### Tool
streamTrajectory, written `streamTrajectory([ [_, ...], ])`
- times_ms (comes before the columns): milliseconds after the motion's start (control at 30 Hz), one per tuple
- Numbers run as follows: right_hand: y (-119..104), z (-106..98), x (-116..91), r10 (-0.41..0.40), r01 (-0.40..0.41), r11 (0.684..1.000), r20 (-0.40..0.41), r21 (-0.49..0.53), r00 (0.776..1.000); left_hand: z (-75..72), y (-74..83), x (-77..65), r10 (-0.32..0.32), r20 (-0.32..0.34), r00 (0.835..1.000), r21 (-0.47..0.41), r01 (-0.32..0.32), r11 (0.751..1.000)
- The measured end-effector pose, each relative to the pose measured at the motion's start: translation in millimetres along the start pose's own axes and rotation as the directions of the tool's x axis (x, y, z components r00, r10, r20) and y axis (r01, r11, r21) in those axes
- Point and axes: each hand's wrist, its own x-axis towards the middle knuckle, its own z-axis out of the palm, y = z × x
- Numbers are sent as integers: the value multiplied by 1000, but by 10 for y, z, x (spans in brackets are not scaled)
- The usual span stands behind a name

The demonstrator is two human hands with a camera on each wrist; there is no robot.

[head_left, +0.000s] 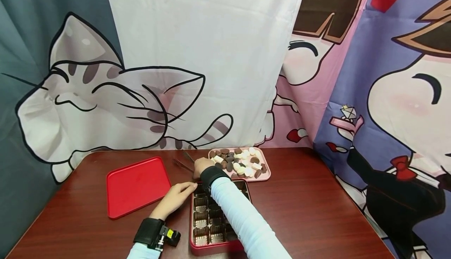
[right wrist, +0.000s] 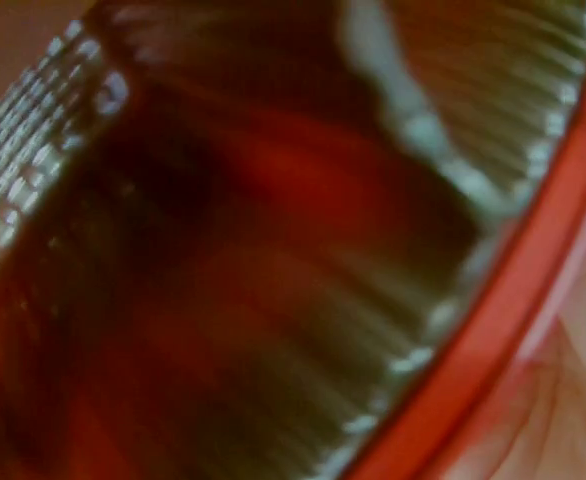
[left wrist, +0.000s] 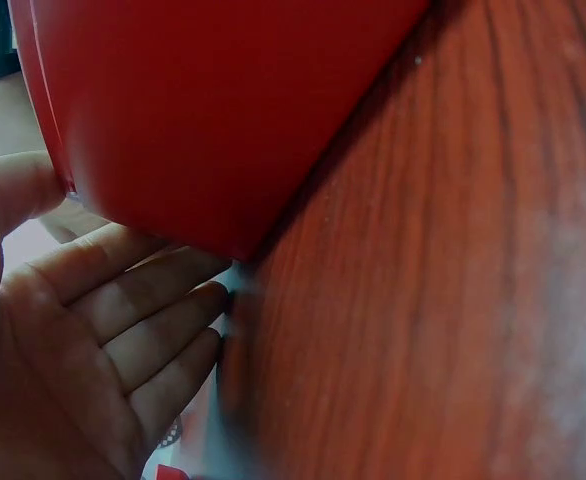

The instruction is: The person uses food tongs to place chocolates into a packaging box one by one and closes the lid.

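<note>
A red box (head_left: 217, 247) lined with dark, ribbed compartments stands at the middle of the table. My left hand (head_left: 174, 200) touches its far left corner; in the left wrist view the thumb lies at the rim and the other fingers stretch straight along the wall. Beyond that same corner, my right hand (head_left: 201, 167) reaches across the box, its fingers hidden. Two thin dark prongs (head_left: 182, 165) stick out leftward from beside the right hand; I cannot tell whether it grips them. The blurred right wrist view shows compartments, the box's rim (right wrist: 513, 330) and some palm outside it.
A pink tray (head_left: 262, 177) of brown, dark and white chocolate-like pieces sits behind the box, just right of the right hand. To the left lies a flat red lid (head_left: 139, 186). Printed cloth (head_left: 211, 24) hangs behind the wooden table (head_left: 299, 212).
</note>
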Motion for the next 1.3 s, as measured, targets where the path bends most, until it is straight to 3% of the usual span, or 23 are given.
streamTrajectory([
  [300, -35, -109, -155, 113, -111, 991, -33, 74, 993, 5, -1, -4, 2, 0, 1000, 4, -2, 1000],
  [500, -2, -145, -150, 81, -82, 991, 9, 108, 997, 8, 9, -13, 2, 2, 1000, 2, -2, 1000],
  [633, 94, -207, -111, 48, -46, 990, -12, 137, 999, 10, 9, -24, -8, 10, 1000, 2, 8, 1000],
  [767, 294, -411, -184, 4, 14, 972, -77, 234, 997, 7, 2, -26, -17, 15, 1000, 4, 17, 1000],
  [933, 658, -628, -369, -2, 77, 924, -197, 375, 980, 6, -3, -17, -7, 16, 1000, 0, 7, 1000],
  [1100, 1064, -649, -511, 42, 118, 862, -302, 492, 952, 18, -10, -26, 4, 13, 1000, 5, -4, 1000],
  [1300, 1522, -563, -764, 72, 138, 861, -386, 490, 920, -2, 10, -25, 1, 15, 1000, -6, -1, 1000],
])
